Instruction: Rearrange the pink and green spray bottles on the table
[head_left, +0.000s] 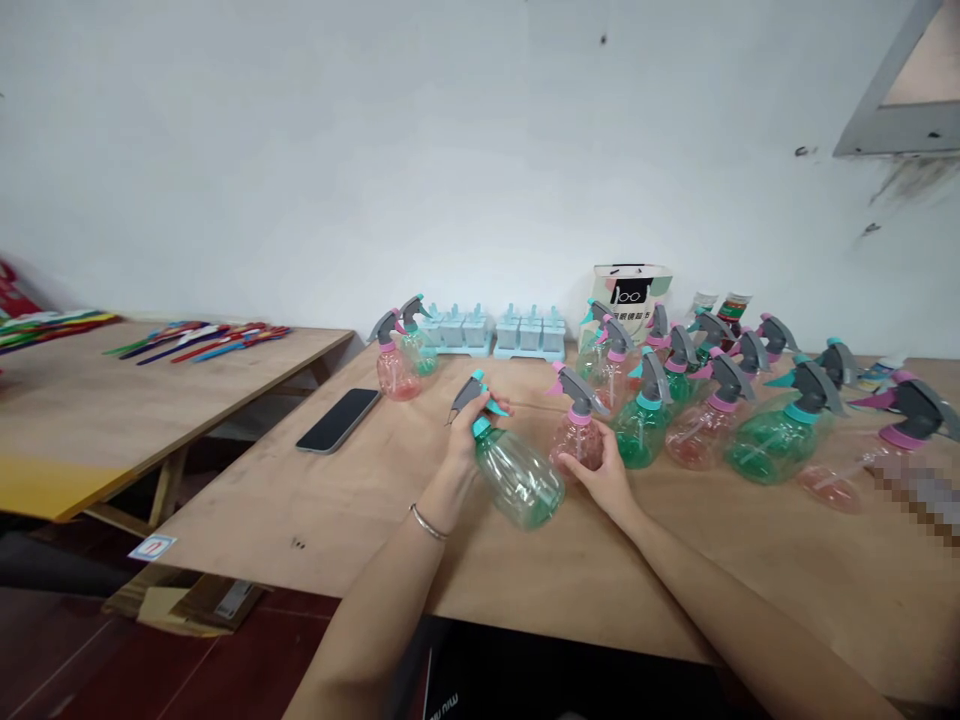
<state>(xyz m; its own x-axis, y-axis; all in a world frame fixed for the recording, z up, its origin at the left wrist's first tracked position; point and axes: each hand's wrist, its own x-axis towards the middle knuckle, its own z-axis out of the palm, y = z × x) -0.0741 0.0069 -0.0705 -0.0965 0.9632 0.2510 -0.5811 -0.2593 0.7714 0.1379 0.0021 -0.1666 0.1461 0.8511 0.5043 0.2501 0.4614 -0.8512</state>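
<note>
My left hand (466,425) is closed round the neck and trigger head of a green spray bottle (519,474). This bottle is tilted, its base pointing down and to the right above the table. Just right of it, my right hand (606,472) has its fingers round the body of a pink spray bottle (576,443), which stands about upright with its grey and pink head uncovered. Close by on the right is another green spray bottle (639,430) with a grey and turquoise head. Farther left stand a pink spray bottle (397,375) and a green one (421,350) behind it.
Several more pink and green spray bottles (772,440) crowd the right of the wooden table (300,530). A phone (339,420) lies at left. Light-blue popsicle moulds (529,335) and a printed box (631,290) line the wall. Another table (112,410) holds colourful strips (199,338).
</note>
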